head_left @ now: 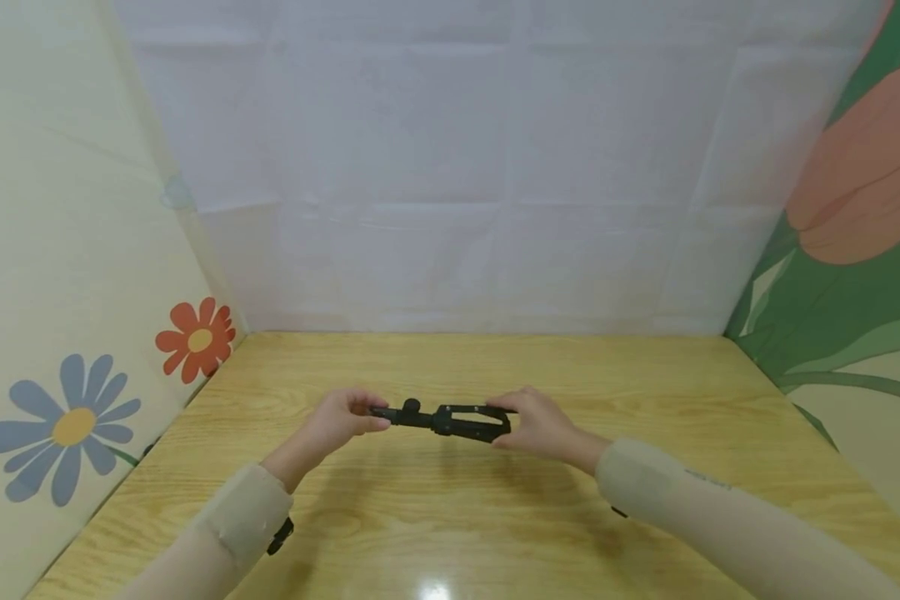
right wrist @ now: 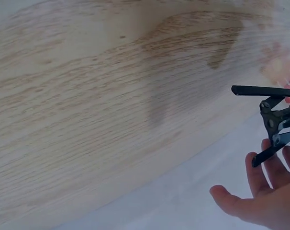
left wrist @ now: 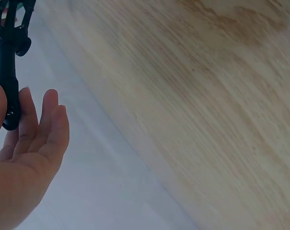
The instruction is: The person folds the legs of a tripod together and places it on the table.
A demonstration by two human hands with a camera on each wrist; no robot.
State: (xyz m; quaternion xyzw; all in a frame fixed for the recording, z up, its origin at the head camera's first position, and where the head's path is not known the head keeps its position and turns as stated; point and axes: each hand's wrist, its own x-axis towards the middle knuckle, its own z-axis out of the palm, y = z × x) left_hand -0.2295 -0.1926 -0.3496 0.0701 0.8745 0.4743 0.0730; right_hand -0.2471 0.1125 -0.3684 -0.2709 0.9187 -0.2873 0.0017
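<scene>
A black mini tripod (head_left: 435,421) lies level in the air between both hands, with its shadow on the table below. My left hand (head_left: 339,419) grips the narrow column end at the left between thumb and fingers; the left wrist view shows the handle (left wrist: 6,72) against the thumb. A round knob (head_left: 412,406) juts up from the column. At the other end my right hand (head_left: 538,423) holds the tips of the legs, which stand spread apart. In the right wrist view one leg (right wrist: 263,91) reaches out beyond the fingers, and hinged braces (right wrist: 276,120) show between the legs.
The wooden table (head_left: 450,508) runs back to a creased white sheet (head_left: 450,192). Flower-painted panels stand at the left (head_left: 67,250) and the right (head_left: 855,300). Dark straps show under both sleeves.
</scene>
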